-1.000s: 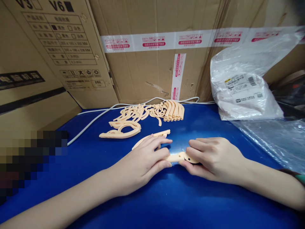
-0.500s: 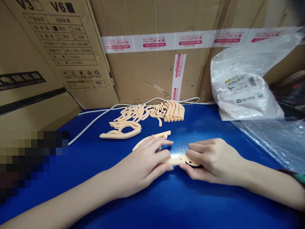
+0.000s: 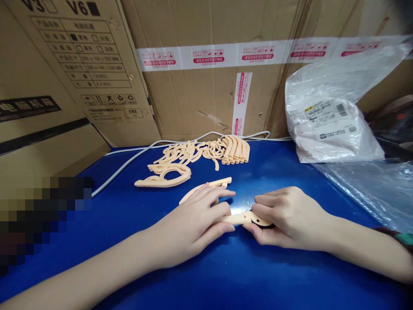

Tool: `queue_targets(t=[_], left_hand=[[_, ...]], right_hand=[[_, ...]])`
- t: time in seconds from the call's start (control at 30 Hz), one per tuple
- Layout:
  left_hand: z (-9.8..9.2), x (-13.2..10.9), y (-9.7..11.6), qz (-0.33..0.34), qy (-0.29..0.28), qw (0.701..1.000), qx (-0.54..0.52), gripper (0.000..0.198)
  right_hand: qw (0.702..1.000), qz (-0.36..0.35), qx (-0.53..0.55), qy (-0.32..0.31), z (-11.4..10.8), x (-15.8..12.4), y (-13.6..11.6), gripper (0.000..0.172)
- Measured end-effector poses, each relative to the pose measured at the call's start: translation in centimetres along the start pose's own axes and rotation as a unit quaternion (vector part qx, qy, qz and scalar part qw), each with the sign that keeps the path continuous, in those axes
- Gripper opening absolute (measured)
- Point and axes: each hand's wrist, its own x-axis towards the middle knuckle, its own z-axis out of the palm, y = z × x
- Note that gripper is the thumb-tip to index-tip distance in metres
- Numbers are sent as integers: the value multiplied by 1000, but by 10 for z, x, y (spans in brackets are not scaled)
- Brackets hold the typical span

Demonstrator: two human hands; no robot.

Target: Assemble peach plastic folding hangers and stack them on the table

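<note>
My left hand (image 3: 200,217) pinches one end of a beige plastic folding-hanger arm (image 3: 237,219) between thumb and fingers. At its other end, my right hand (image 3: 288,217) grips a second beige hanger piece (image 3: 260,221), rounded and with a small dark hole. The two pieces meet between my hands; whether they are joined I cannot tell. Beyond my left fingers lies another beige hanger (image 3: 222,182), partly hidden by that hand. A folded beige hanger (image 3: 163,183) with a looped part rests further left.
Behind, loose beige hooks (image 3: 213,150) and a row of curved hanger arms (image 3: 237,150) lie on the blue table (image 3: 206,280). A white cable (image 3: 129,157) runs past them. Cardboard boxes (image 3: 206,99) stand at the back, a white plastic bag (image 3: 332,125) at the right.
</note>
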Motion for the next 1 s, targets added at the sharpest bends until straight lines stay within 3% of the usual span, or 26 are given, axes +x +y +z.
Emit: queue_targets(t=[0.27,0.5,0.77,1.0], left_hand=[[-2,0,1,-7,-2,1000,-20,16],[-3,0,-14,-73,45,995,-58,19],[2,4,-24,-66,102,990,-75,27],[4,4,-27,-71,142,985,-60,31]], right_hand=[[999,-9,14,-28,-1,0,1,41],[994,-93,53,-6,-5,-5,-3,38],[989,-114,95,2,-5,-1,-7,58],[987,-99,116,-51,-8,3,-4,42]])
